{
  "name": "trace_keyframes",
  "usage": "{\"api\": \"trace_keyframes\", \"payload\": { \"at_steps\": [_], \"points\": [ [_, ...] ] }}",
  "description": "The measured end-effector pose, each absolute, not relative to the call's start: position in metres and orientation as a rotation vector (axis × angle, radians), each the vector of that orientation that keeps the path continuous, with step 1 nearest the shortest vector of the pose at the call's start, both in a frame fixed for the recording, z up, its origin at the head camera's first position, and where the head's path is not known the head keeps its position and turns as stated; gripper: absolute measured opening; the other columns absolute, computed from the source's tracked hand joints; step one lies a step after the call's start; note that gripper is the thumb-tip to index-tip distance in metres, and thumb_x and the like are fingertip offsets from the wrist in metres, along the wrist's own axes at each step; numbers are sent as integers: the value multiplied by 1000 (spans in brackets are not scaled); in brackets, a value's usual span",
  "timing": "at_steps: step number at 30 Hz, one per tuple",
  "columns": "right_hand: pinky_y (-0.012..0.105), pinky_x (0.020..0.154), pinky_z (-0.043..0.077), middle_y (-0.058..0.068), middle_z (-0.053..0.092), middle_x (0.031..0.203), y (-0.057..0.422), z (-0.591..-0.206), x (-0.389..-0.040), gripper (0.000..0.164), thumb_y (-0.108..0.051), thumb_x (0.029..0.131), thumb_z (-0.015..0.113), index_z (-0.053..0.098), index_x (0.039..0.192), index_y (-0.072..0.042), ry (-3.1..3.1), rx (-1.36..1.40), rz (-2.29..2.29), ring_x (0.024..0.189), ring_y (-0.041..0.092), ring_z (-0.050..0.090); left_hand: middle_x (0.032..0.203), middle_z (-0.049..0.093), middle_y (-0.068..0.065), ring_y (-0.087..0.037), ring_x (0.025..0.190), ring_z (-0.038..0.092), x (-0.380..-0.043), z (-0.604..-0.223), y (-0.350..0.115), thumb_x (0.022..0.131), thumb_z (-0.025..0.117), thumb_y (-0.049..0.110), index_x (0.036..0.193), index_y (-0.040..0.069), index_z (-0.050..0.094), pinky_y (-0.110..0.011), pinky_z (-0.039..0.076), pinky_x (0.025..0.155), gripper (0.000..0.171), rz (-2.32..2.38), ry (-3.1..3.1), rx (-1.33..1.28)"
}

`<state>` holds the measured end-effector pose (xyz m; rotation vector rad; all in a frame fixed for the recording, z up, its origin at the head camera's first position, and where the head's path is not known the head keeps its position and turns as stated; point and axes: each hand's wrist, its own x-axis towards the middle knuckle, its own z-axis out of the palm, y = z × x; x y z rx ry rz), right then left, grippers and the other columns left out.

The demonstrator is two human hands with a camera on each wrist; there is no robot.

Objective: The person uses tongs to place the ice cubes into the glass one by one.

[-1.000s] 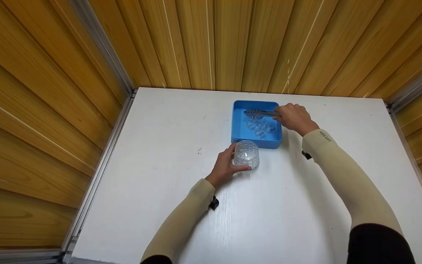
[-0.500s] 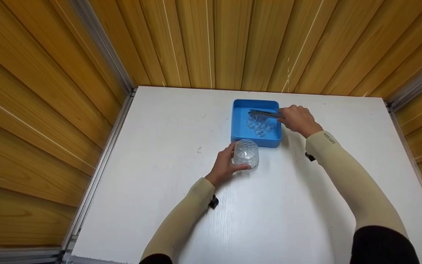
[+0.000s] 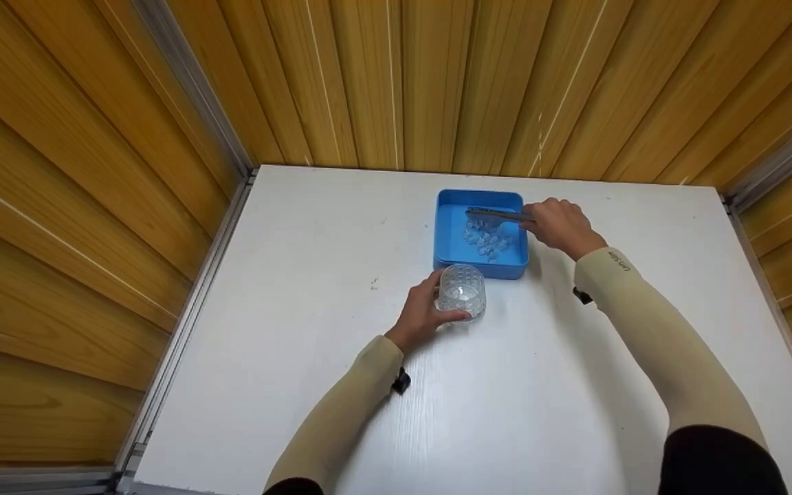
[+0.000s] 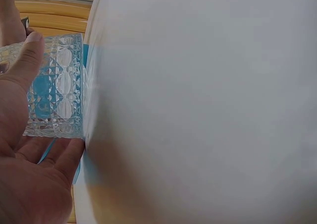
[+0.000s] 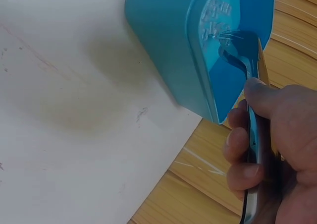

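Both of my grips are engaged. My right grip (image 3: 561, 223) is clamped on metal tongs (image 3: 496, 215), the thumb laid along one arm and the fingers curled around the other side. The tongs are slender and grey, with a polished, reflective surface in the right wrist view and curved, fork-like tines at the tip. They reach over the right wall of a blue box (image 3: 443, 240), their tips inside it, at the far end of a heap of clear pieces (image 3: 487, 240). I cannot tell whether any piece is caught between the tips.

The box is squarish with rounded corners, smooth and upright-walled; its inner floor is visible left of the heap. The pieces are small, translucent and irregular, lying loosely together.

My left grip (image 3: 423, 313) is closed around a clear glass (image 3: 463, 292), thumb on the near side and fingers on the left and far side. The glass is a short cylinder, its wall cut in a faceted pattern of ovals and small diamonds. It stands just before the box's near wall; I cannot tell whether the two touch.

The table (image 3: 286, 275) is white and faintly grained, with a few dark scuffs. Yellow-brown wood-grain panels (image 3: 430, 82) rise behind it.
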<state>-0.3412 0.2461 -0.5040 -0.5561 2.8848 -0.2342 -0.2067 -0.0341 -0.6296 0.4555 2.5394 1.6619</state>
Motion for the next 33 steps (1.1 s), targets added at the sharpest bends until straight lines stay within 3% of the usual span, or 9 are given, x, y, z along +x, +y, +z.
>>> {"api": "trace_keyframes", "payload": {
  "at_steps": [8,24,33],
  "points": [
    [50,75,54,14,72,94,252,-492,-339,27,-22,102,67,71,121,-3,2931,-610,-291,82,31,61,140,62,0,-18,129,58,-205,-628,-34,73,94,37,152,16,46,-34,49,107,95,1645,2537,417],
    [54,81,54,20,73,113,264,-473,-327,34,-23,102,66,69,130,-4,2970,-624,-355,92,36,64,137,63,-2,-17,127,58,-206,-630,-35,73,95,38,150,15,47,-35,50,106,93,1672,2540,474],
    [43,66,52,12,75,97,268,-465,-310,25,-20,100,70,74,120,-7,3020,-743,-381,75,28,60,139,62,-1,-16,130,57,-206,-627,-34,75,94,35,150,15,46,-32,48,108,92,1671,2525,473]
  ]
}}
